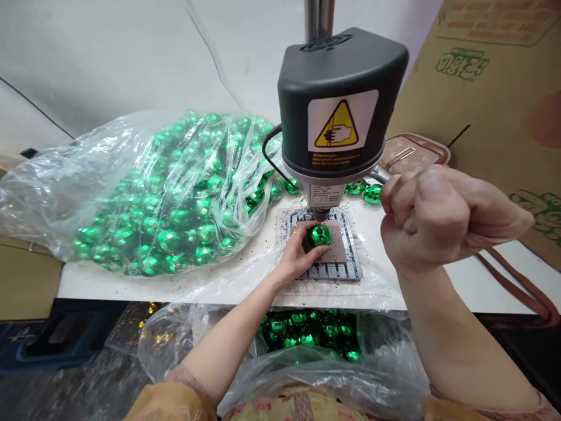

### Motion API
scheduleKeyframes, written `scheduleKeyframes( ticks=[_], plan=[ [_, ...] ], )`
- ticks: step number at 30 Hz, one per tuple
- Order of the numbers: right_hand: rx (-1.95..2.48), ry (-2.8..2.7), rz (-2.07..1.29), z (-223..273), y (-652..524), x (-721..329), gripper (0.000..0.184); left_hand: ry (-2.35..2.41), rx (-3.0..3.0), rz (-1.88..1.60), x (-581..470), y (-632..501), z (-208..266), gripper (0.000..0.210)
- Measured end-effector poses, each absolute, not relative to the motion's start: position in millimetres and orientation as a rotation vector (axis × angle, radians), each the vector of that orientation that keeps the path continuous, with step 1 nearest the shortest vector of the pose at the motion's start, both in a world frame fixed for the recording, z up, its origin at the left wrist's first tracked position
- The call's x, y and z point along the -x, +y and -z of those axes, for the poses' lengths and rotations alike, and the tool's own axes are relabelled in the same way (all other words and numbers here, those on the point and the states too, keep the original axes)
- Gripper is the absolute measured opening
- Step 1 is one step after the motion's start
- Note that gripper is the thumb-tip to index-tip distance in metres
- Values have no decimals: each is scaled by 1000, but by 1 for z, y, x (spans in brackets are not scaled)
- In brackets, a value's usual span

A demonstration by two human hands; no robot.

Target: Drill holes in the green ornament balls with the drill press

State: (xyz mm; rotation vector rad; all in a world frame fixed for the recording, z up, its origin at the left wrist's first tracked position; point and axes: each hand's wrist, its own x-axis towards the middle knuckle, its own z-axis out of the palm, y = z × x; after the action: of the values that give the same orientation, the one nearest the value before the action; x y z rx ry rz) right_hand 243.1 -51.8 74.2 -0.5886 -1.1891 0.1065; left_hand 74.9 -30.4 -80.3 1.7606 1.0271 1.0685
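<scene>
My left hand (294, 255) grips a shiny green faceted ball (322, 236), thumb and fingers around its near and left sides. The ball sits on a flat brownish plate (339, 251) on the slotted metal base (354, 270), right under the chuck of a black bench drill press (293, 111). The bit reaches down to the ball's top; whether it has gone in I cannot tell. My right hand (432, 213), raised at the right, is closed around the drill press's metal lever (381, 175), most of which the fist hides.
A large clear plastic bag (131, 126) full of green balls lies on the left of the white table (100, 289). Loose green balls (372, 193) rest behind the drill. More balls (307, 338) fill a plastic-lined container below the edge. Right: a brown bag (414, 149) and cardboard (495, 105).
</scene>
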Motion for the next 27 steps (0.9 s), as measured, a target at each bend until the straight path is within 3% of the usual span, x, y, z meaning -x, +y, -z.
scheduleKeyframes(
  ticks=[12,23,27],
  plan=[
    [294,-1213,68,-57,-40,-243,45,1017,-1749,-1081,-75,-30,83,55],
    [271,-1225,138,-39,-35,-245,50,1024,-1740,-1083,-74,-30,83,54],
    [382,-1207,41,-56,-44,-241,50,1004,-1679,-1093,-76,-29,86,56]
  ],
)
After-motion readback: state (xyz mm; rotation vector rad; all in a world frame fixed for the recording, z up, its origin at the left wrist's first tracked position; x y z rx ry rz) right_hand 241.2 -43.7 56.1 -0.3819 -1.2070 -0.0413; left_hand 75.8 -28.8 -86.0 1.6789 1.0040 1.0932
